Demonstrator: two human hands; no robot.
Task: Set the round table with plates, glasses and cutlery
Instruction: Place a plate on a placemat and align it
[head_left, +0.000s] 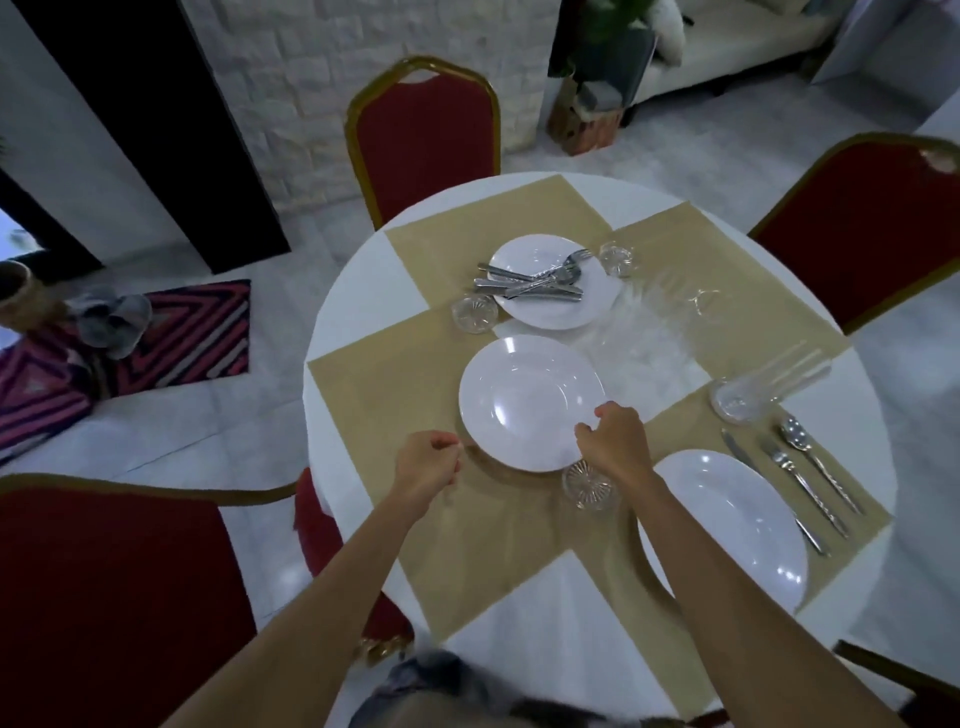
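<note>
Fingers (586, 432) of right hand (618, 444) pinch middle plate (519, 395), left hand (428, 460) curled empty, glass (589, 486) beside wrist.

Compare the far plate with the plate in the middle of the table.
The far plate carries a pile of cutlery; the middle plate is bare. The right hand grips the middle plate's rim; no hand touches the far plate. Both are round and white.
</note>
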